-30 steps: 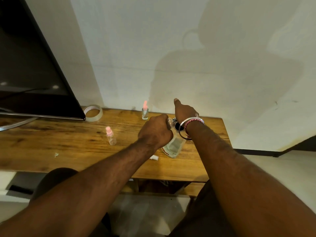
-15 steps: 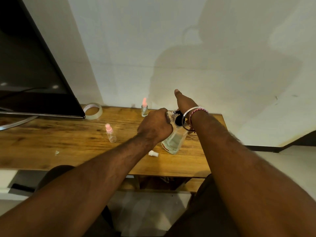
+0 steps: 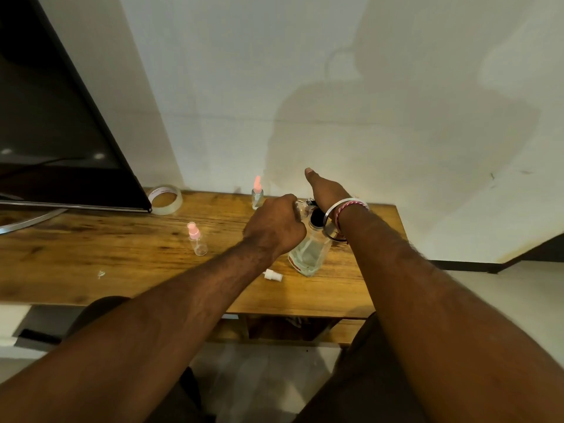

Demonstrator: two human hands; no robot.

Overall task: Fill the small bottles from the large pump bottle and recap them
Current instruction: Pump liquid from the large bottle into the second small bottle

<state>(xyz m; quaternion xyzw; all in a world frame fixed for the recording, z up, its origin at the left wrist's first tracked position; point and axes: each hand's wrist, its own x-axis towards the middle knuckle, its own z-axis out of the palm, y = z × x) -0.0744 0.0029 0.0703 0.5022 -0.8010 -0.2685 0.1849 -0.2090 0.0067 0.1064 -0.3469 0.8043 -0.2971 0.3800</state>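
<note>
From my feed, the room as logged:

- Wall (image 3: 305,71): plain off-white, lit from behind the camera; a broad soft shadow falls across its middle and right. I see a faint horizontal seam and small dark marks on the right side.
- Surface (image 3: 91,254): wooden, warm brown with visible grain, set against the wall. A lower shelf (image 3: 274,331) shows beneath its front edge.
- Screen (image 3: 45,117): large, black, at left on the surface, resting on a curved silver stand (image 3: 30,221); two small light reflections on the glass.
- Floor (image 3: 518,288): pale, at right and below.
- Skirting (image 3: 464,264): dark strip along the wall's foot, right side.
</note>
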